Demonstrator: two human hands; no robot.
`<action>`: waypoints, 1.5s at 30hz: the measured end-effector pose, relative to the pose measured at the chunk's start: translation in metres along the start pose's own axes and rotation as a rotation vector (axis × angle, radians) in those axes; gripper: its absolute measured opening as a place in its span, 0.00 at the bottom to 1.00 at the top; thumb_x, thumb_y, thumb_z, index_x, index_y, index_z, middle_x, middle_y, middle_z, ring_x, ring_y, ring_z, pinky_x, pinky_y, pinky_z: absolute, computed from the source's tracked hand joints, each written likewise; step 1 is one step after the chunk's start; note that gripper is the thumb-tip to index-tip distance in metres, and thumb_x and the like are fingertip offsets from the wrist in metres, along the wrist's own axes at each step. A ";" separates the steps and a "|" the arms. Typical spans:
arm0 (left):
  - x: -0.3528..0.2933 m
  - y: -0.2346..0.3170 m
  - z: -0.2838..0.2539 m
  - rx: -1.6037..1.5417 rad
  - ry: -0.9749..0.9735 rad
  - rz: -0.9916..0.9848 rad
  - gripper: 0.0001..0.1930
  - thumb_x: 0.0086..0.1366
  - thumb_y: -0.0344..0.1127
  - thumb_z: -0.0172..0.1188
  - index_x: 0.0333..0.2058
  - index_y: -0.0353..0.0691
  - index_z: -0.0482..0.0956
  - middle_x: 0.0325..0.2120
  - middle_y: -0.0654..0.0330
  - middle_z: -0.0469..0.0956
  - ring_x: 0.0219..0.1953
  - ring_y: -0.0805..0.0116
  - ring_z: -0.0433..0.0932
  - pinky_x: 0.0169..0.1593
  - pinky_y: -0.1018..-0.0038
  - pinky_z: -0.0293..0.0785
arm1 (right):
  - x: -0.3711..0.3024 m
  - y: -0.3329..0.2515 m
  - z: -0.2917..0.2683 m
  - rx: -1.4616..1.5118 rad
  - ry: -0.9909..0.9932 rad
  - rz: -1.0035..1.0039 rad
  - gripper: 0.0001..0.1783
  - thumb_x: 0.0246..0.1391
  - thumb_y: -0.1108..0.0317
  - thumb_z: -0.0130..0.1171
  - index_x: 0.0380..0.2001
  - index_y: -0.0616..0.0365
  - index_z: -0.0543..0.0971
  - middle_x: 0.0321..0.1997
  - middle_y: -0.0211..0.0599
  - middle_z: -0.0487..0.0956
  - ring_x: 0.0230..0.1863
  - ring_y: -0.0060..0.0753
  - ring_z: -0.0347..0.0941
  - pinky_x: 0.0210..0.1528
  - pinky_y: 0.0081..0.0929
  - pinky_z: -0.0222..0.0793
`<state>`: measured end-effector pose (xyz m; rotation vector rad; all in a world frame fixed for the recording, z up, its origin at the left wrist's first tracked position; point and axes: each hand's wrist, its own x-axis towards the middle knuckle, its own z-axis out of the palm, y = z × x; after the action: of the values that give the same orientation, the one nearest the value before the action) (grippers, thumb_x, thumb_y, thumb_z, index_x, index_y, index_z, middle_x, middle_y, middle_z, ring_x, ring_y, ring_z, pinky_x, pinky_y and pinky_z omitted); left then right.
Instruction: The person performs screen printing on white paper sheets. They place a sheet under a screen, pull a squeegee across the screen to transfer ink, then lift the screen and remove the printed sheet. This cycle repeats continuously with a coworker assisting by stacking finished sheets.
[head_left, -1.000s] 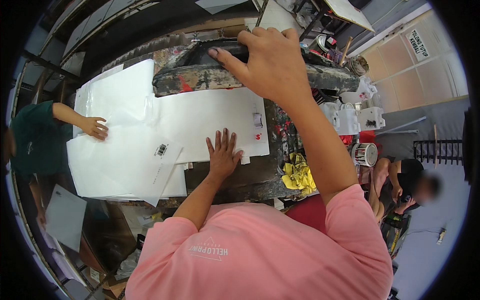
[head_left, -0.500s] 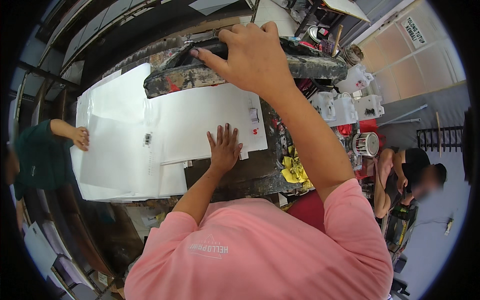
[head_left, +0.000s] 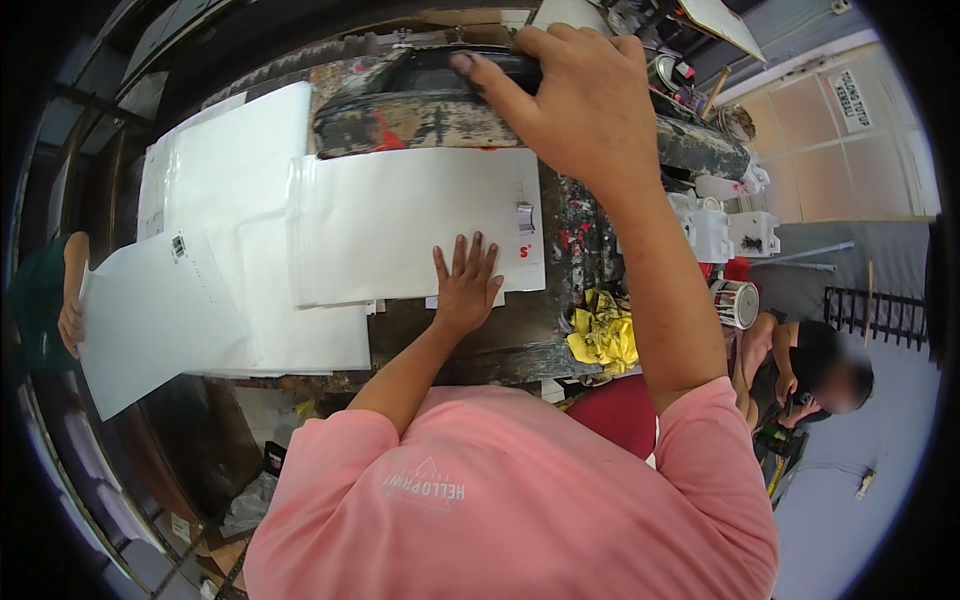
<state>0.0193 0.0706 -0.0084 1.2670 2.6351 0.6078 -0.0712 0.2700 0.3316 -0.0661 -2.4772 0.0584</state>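
Note:
My left hand (head_left: 466,285) lies flat, fingers spread, on the near right part of a white sheet (head_left: 400,225) with a small red mark and a grey mark near its right edge. At the far side, my right hand (head_left: 585,115) is wrapped over a paint-stained wooden screen-printing frame (head_left: 450,122), its thumb reaching inward over the dark part. The frame stands tilted up, its near bar just beyond the sheet's far edge. Some of my right fingertips are hidden behind the frame.
At the left, a co-worker's hand (head_left: 70,325) holds a loose printed sheet (head_left: 150,315) beside a stack of white sheets (head_left: 240,135). Crumpled yellow paper (head_left: 604,332), a paint can (head_left: 736,302) and white containers (head_left: 712,233) are at the right. Another person (head_left: 790,365) sits farther right.
The co-worker has drawn the printed sheet leftward, off the white sheets. My left hand stays flat on its sheet. My right hand and the frame appear farther right as the view shifts.

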 end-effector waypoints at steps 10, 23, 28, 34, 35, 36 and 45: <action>-0.020 0.012 -0.190 -1.625 0.482 -0.114 0.52 0.76 0.67 0.51 0.79 0.34 0.39 0.74 0.40 0.61 0.75 0.44 0.63 0.78 0.51 0.56 | -0.066 -0.013 0.005 -0.034 -0.187 0.009 0.41 0.62 0.32 0.58 0.57 0.62 0.80 0.41 0.45 0.82 0.46 0.48 0.77 0.52 0.49 0.63; -0.076 -0.065 -0.070 -2.068 0.115 -1.104 0.66 0.66 0.83 0.50 0.77 0.28 0.37 0.70 0.38 0.60 0.71 0.42 0.67 0.76 0.53 0.64 | -0.285 -0.044 0.108 0.165 -0.696 0.097 0.24 0.54 0.72 0.63 0.56 0.52 0.80 0.55 0.36 0.80 0.60 0.43 0.73 0.59 0.48 0.63; -0.075 -0.066 -0.071 -2.045 0.095 -1.209 0.64 0.68 0.82 0.49 0.77 0.30 0.35 0.70 0.38 0.58 0.70 0.44 0.67 0.75 0.54 0.66 | -0.257 -0.029 0.164 0.094 -0.535 0.094 0.22 0.57 0.71 0.61 0.56 0.49 0.80 0.53 0.33 0.80 0.59 0.41 0.74 0.59 0.50 0.63; -0.076 -0.066 -0.082 -2.047 0.077 -1.241 0.62 0.71 0.80 0.46 0.78 0.31 0.33 0.71 0.36 0.57 0.71 0.43 0.67 0.74 0.53 0.68 | -0.157 0.032 0.252 0.033 -0.500 0.128 0.19 0.58 0.72 0.61 0.54 0.48 0.80 0.52 0.32 0.81 0.56 0.42 0.76 0.60 0.54 0.63; -0.077 -0.065 -0.085 -2.049 0.066 -1.191 0.60 0.71 0.80 0.45 0.77 0.31 0.38 0.69 0.37 0.61 0.69 0.45 0.69 0.73 0.54 0.69 | -0.146 0.039 0.255 0.032 -0.528 0.122 0.20 0.58 0.71 0.63 0.54 0.48 0.79 0.52 0.32 0.81 0.56 0.42 0.76 0.60 0.54 0.64; -0.078 -0.063 -0.088 -2.055 0.059 -1.154 0.58 0.71 0.80 0.45 0.76 0.30 0.42 0.67 0.38 0.64 0.68 0.46 0.71 0.72 0.54 0.70 | -0.141 0.042 0.252 0.024 -0.573 0.123 0.21 0.57 0.70 0.65 0.55 0.48 0.79 0.52 0.32 0.80 0.57 0.42 0.76 0.60 0.54 0.64; -0.079 -0.029 -0.142 -1.944 0.197 -0.913 0.48 0.73 0.78 0.43 0.62 0.30 0.60 0.56 0.42 0.74 0.59 0.47 0.79 0.70 0.52 0.73 | -0.207 -0.034 0.060 0.104 -0.740 0.046 0.23 0.60 0.55 0.65 0.53 0.55 0.78 0.48 0.39 0.79 0.51 0.46 0.75 0.52 0.49 0.67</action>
<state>0.0046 -0.0480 0.1047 -0.5271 1.0703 2.0452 0.0538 0.2213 0.1592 -0.0649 -3.2046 0.2742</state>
